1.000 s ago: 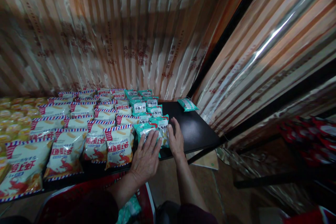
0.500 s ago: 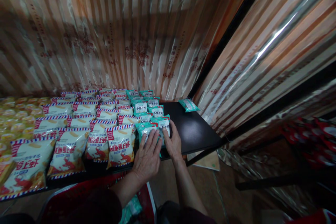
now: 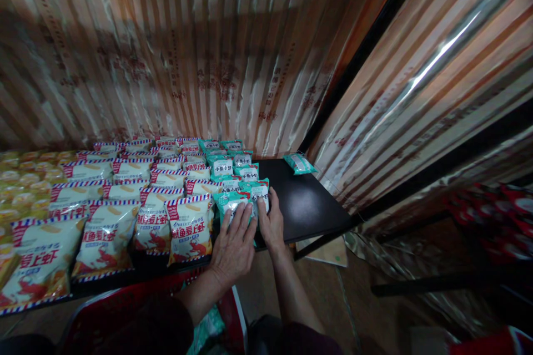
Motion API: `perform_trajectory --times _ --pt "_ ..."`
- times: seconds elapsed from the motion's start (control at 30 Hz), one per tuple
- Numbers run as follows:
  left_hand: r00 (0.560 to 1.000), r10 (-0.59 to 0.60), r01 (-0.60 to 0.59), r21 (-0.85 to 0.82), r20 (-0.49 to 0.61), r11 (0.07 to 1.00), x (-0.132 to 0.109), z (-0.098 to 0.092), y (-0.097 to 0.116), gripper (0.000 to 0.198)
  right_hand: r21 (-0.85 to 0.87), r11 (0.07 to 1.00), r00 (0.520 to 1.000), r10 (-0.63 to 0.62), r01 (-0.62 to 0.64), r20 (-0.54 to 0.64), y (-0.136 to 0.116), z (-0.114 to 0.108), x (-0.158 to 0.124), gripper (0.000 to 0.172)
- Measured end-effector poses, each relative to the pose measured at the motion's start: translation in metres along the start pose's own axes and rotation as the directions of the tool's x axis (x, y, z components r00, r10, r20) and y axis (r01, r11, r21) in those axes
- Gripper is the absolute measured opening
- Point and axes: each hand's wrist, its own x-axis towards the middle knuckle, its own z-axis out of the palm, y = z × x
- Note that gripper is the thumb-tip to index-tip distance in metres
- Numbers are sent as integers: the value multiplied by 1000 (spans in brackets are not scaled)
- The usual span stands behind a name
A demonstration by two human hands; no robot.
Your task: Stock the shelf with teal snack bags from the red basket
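So your right hand (image 3: 270, 224) is the one making the difference here. A second ago it was hovering just off the edge of the right front green bag (image 3: 260, 191), and now it's touching it, thumb lying on the printed front and the other fingers sitting along the outer edge. Can't tell if you're actually pinching it or just steadying it. Your left hand (image 3: 233, 244) is hardly moving: it's resting open, fingers fairly flat, over the left front green bag (image 3: 229, 203). Hands are close together but not clasping each other, so both front bags are now getting a hand each. Both are sitting right under your fingers, near the table's front edge, pretty much where they were.

More green bags (image 3: 222, 168) are lining up beyond your fingertips in two columns. Striped-edge bags (image 3: 190, 227) are standing just left of your left hand, with yellow packs (image 3: 25, 191) farther out that way. One loose green bag (image 3: 299, 164) is lying beyond your right hand, across some bare black table (image 3: 303, 199). Below your left forearm, a red basket (image 3: 239, 310) is holding more green packets (image 3: 208, 327).
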Motion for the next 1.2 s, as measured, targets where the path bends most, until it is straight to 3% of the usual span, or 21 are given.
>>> perform_trajectory --times 0.33,0.63,0.83,1.1,1.2 --pt "1000 19 -19 10 12 1000 -4 3 -2 58 -72 995 998 -64 64 2 0 1 -2 70" --pt "998 62 -61 52 -13 997 -4 -4 0 49 -104 980 979 -181 172 -88 2 0 -3 66" --pt "997 75 -75 37 -12 997 -11 -6 3 52 -126 957 937 -284 263 -203 8 -2 -5 57" --pt "998 47 -44 55 -51 998 -12 7 2 46 -101 981 984 -173 167 -52 7 0 -7 58" --pt "998 51 -49 47 -43 998 -11 8 2 47 -101 983 986 -161 155 -46 7 1 -7 63"
